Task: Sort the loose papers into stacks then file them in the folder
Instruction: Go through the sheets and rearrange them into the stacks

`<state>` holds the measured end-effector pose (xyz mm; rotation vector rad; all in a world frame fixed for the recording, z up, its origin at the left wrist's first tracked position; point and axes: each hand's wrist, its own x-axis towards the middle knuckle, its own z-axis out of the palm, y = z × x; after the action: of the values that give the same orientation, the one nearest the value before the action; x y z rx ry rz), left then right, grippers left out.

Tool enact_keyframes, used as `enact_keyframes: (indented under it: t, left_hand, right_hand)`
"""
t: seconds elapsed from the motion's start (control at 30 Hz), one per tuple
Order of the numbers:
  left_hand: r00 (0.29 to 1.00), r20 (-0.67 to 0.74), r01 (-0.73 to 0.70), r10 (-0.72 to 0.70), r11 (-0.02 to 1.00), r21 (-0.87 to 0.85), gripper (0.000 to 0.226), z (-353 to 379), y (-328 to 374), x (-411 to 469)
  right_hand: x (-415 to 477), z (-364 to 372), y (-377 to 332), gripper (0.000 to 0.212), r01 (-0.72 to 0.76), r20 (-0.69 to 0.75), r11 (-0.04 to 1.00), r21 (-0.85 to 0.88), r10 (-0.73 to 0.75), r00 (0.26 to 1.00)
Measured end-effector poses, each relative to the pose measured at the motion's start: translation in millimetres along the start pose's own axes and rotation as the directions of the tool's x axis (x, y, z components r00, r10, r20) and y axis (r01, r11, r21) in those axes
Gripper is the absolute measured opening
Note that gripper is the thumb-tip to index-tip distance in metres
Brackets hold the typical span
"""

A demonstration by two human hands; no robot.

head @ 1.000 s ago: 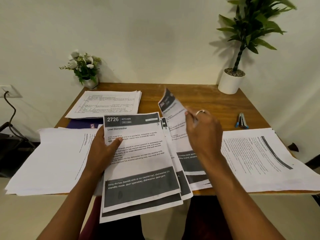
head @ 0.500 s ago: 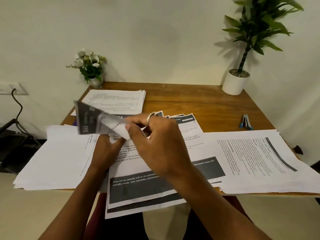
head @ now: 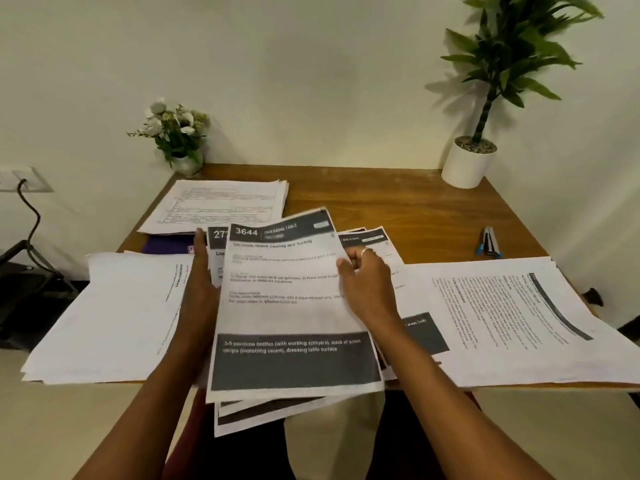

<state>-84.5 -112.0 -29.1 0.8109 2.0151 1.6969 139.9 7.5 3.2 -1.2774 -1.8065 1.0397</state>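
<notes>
While the bundle of printed sheets (head: pixel 263 415) overhangs the middle of the desk's (head: pixel 398 209) near edge, the left hand (head: pixel 202 285) holds its left side, fingers (head: pixel 200 244) straight and pressed together, thumb hidden. On top lies the sheet headed 3644 (head: pixel 287 306); the right hand (head: pixel 367 289) pinches its right edge. A left stack (head: pixel 114 317) and a right stack (head: pixel 502 323) fill the near corners. Farther back, a purple folder (head: pixel 169 245) shows under a third stack (head: pixel 221 206) toward the far left corner. A small stapler (head: pixel 490 242) lies by the right edge. A flower pot (head: pixel 180 140) and a potted plant (head: pixel 467 166) stand at the far corners.
</notes>
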Motion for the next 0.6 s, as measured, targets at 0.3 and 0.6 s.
enact_keyframes:
  t: [0.3, 0.6]
  left_hand:
    - [0.988, 0.075, -0.133, 0.134, 0.991, -0.017, 0.021, 0.8, -16.3, -1.6]
    - [0.966, 0.230, -0.118, 0.121, 0.993, -0.028, 0.028, -4.3, -11.1, -12.1]
  right_hand:
    - [-3.8, 9.5, 37.7, 0.005, -0.035, 0.010, 0.998, -0.047, 0.035, 0.999]
    - [-2.1, 8.7, 35.0, 0.025, -0.078, 0.034, 0.995, -0.056, 0.080, 0.996]
